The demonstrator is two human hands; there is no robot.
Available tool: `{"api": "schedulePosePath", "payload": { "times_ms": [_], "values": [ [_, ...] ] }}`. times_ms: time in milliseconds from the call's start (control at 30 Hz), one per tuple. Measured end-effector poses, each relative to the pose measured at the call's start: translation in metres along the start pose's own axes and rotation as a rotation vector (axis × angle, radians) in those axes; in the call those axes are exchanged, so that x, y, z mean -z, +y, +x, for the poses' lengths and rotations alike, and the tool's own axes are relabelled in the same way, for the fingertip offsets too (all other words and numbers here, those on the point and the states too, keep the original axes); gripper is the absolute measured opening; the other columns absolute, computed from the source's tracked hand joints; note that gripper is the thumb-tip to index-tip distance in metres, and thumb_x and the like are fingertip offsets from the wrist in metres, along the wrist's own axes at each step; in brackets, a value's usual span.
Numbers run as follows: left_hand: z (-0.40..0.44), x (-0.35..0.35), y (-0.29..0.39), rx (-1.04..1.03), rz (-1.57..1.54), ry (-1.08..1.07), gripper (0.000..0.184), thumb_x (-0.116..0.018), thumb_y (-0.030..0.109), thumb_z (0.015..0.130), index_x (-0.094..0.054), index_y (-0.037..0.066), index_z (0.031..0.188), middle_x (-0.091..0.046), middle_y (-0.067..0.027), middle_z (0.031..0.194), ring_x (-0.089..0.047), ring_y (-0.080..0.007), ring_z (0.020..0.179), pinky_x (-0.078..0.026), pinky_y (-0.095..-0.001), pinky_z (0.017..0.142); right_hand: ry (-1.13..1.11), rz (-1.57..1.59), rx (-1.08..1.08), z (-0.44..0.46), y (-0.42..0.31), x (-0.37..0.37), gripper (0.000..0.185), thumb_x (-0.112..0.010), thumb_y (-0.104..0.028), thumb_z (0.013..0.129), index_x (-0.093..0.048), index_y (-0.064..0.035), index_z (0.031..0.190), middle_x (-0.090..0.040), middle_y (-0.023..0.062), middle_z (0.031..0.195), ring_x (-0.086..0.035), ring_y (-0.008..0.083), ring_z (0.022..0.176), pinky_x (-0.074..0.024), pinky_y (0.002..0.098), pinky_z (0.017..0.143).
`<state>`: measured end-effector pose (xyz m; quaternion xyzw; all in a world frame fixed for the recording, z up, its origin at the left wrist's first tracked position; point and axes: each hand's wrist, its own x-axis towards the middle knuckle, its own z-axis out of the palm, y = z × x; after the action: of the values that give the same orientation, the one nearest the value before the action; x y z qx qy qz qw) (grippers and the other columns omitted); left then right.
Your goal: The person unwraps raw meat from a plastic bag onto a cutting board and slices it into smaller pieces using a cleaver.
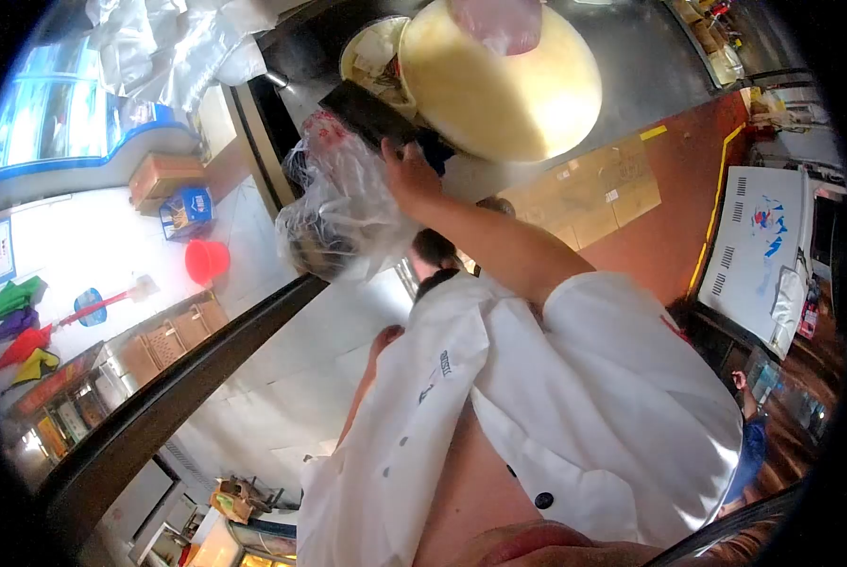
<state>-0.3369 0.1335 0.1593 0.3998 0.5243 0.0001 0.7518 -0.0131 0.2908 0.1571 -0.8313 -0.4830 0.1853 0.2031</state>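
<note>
My right hand (412, 180) reaches forward with its fingers closed at the near end of a dark, flat, rectangular cleaver (367, 113); its handle is mostly hidden. Right beside the hand, a crumpled clear plastic bag (343, 213) with red print hangs at the counter's edge. Beyond the cleaver is a large round chopping board (508, 90), and a piece of pinkish meat (499, 24) lies on its far part. A round container (374, 61) with pale contents touches the board's left side. Low beside my body, my left hand (385, 338) is partly hidden, its fingers unclear.
The dark counter (645, 57) runs under the board. Flattened cardboard (593, 194) lies on the reddish floor. At left are a red bucket (207, 261), a cardboard box (163, 180) and a dark rail (178, 378). A white appliance (756, 250) and another person (752, 435) are at right.
</note>
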Motion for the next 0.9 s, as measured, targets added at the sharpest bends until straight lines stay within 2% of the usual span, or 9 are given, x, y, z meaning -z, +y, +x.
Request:
{"api": "schedulePosePath", "payload": {
  "times_ms": [167,267,433,467,500,567,667,800,900],
  "values": [
    [0.014,0.004,-0.016,-0.048,-0.01,0.027,0.026,-0.056,0.02,0.099,-0.057,0.004,0.078,-0.054,0.0016,0.073,-0.048,-0.0099,0.068,-0.042,-0.0307,0.061,-0.041,0.004,-0.035,-0.052,0.026,0.032,0.058,-0.057,-0.019,0.095,-0.043,-0.0203,0.151,-0.051,0.0243,0.122,-0.061,0.0441,0.104,-0.0536,0.0528,0.083],
    [0.036,0.014,-0.042,-0.065,0.049,0.065,0.024,-0.057,0.021,0.099,-0.06,0.004,0.082,-0.057,0.0008,0.075,-0.05,-0.0097,0.069,-0.043,-0.0294,0.062,-0.161,0.017,-0.019,-0.089,0.053,0.06,0.067,-0.058,-0.017,0.092,-0.035,-0.0108,0.155,-0.049,0.0313,0.123,-0.061,0.0486,0.1,-0.0521,0.0546,0.088],
    [0.071,0.035,-0.052,-0.098,0.257,0.11,0.025,-0.059,0.025,0.101,-0.068,0.002,0.108,-0.07,-0.0036,0.088,-0.062,-0.0111,0.075,-0.05,-0.0273,0.066,-0.169,0.218,-0.052,-0.132,0.089,0.11,0.053,-0.065,-0.024,0.09,-0.055,-0.006,0.139,-0.059,0.0298,0.11,-0.062,0.0464,0.102,-0.0524,0.0541,0.087],
    [0.073,0.036,-0.052,-0.099,0.254,0.109,0.025,-0.059,0.025,0.101,-0.068,0.002,0.108,-0.07,-0.0036,0.088,-0.062,-0.0111,0.075,-0.05,-0.0273,0.066,0.083,0.236,0.132,-0.132,0.102,0.107,0.042,-0.065,-0.03,0.094,-0.063,-0.0015,0.125,-0.066,0.0232,0.093,-0.068,0.0366,0.088,-0.0549,0.0488,0.076],
    [0.075,0.036,-0.053,-0.047,0.126,0.142,0.026,-0.059,0.025,0.1,-0.068,0.002,0.11,-0.071,-0.0039,0.089,-0.064,-0.0118,0.077,-0.051,-0.0285,0.067,0.081,0.235,0.135,-0.123,0.106,0.116,0.042,-0.065,-0.03,0.094,-0.063,-0.0015,0.125,-0.066,0.0232,0.093,-0.068,0.0366,0.088,-0.0549,0.0488,0.076],
    [0.073,0.036,-0.055,0.006,-0.003,0.176,0.026,-0.06,0.025,0.1,-0.068,0.002,0.111,-0.071,-0.0041,0.091,-0.066,-0.0126,0.079,-0.053,-0.0297,0.068,-0.26,0.62,-0.283,-0.088,0.109,0.148,0.037,-0.062,-0.036,0.099,-0.065,-0.0009,0.113,-0.066,0.0123,0.078,-0.066,0.0244,0.068,-0.0533,0.0406,0.063],
    [0.061,0.037,-0.06,0.021,0.136,0.242,0.026,-0.061,0.025,0.1,-0.068,0.002,0.11,-0.072,-0.0049,0.093,-0.066,-0.0127,0.081,-0.053,-0.0287,0.07,-0.218,0.716,-0.231,-0.016,0.126,0.154,0.037,-0.058,-0.038,0.102,-0.062,-0.001,0.098,-0.06,0.0041,0.068,-0.057,0.0153,0.057,-0.0483,0.0345,0.053],
    [0.028,0.049,-0.114,-0.013,0.254,0.334,0.026,-0.061,0.025,0.1,-0.069,0.001,0.105,-0.072,-0.0064,0.09,-0.067,-0.0142,0.081,-0.053,-0.0307,0.07,-0.241,0.85,-0.189,0.093,0.142,0.133,0.025,-0.058,-0.033,0.104,-0.058,-0.0082,0.099,-0.047,-0.0028,0.071,-0.041,0.0099,0.057,-0.0395,0.0296,0.05],
    [-0.003,0.058,-0.17,0.078,0.297,0.394,0.025,-0.063,0.024,0.099,-0.069,0.0,0.104,-0.072,-0.0068,0.091,-0.067,-0.0151,0.083,-0.053,-0.0315,0.072,-0.373,0.726,-0.133,0.148,0.151,0.115,0.032,-0.06,-0.036,0.102,-0.059,-0.0071,0.09,-0.053,-0.0003,0.069,-0.046,0.0118,0.05,-0.0372,0.0304,0.045]
  ]
}}
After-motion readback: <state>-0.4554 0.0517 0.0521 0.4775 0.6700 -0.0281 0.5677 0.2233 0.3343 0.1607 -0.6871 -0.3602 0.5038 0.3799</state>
